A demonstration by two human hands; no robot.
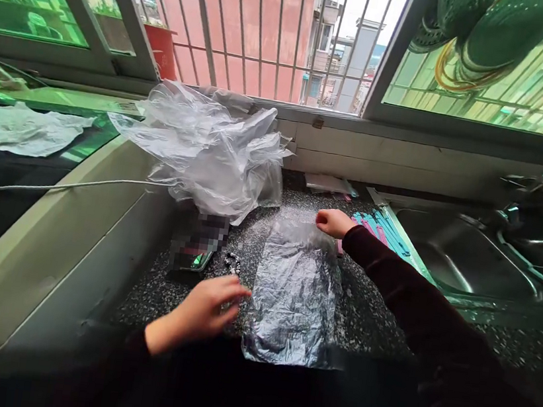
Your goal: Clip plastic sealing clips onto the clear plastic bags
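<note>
Hands: left hand [205, 308] just beside the left edge of the bag, palm down, fingers partly bent, thumb standing apart from them, nothing seen in its grasp. Right hand [333, 224] at the bag's far right corner, fingers curled inward; cannot tell whether they pinch the film or rest over it.
Sleeve: dark maroon-black sleeve [391, 279] on the right arm, reaching in over the counter.
Bag: flat, wrinkled, clear plastic bag [293, 300] lying lengthwise between the two hands, near end at the counter's front edge, surface creased and glossy.
Counter: black-and-white speckled stone counter [369, 320] under the bag.
Left of bag: small dark, glinting chain-like item [232, 264], just beyond the left hand; next to it a dark flat object with a green-lit corner [201, 261], partly pixelated, identity unclear.
Behind: loose heap of crumpled clear plastic bags [213, 149] near the window wall; white cable [68, 185] running leftward from it.
Right of bag: blue and pink narrow strips [388, 232], just beyond the right forearm; farther out, a stainless steel sink [465, 249].
Window: grey-framed window [379, 104], metal bars outside, pink wall beyond.
</note>
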